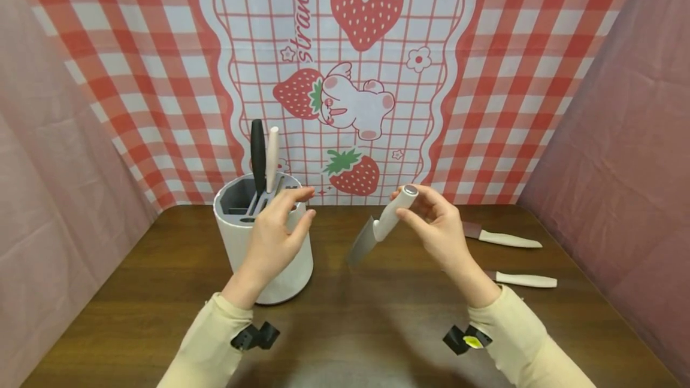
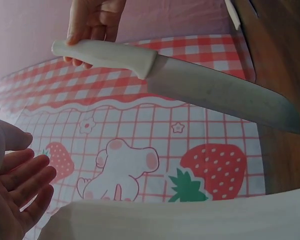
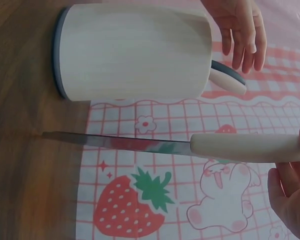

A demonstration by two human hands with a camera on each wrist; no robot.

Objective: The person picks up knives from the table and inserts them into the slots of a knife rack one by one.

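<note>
Currently, the right hand (image 1: 443, 232) is gripping a broad steel-bladed knife with a smooth white handle (image 1: 395, 214), its thumb and fingers closing on the handle near the butt end. The knife is tilting, with its blade slanting down and leftward between the two hands, above the dark brown wooden bench (image 1: 345, 328); whether the tip is touching the wood, I cannot tell. The left hand (image 1: 275, 229) is holding nothing, its fingers lying loosely bent and its thumb standing apart, beside the upper part of a round white knife holder with a grey slotted insert (image 1: 293, 271). A black handle (image 1: 258, 157) and a pale cream handle (image 1: 272, 157) are rising from that insert. Over on the right, two white-handled knives are lying on the bench, one farther back (image 1: 511, 239) and one nearer (image 1: 526, 280). Behind everything, a red-and-white checked cloth with strawberries (image 1: 496, 76) is hanging.
</note>
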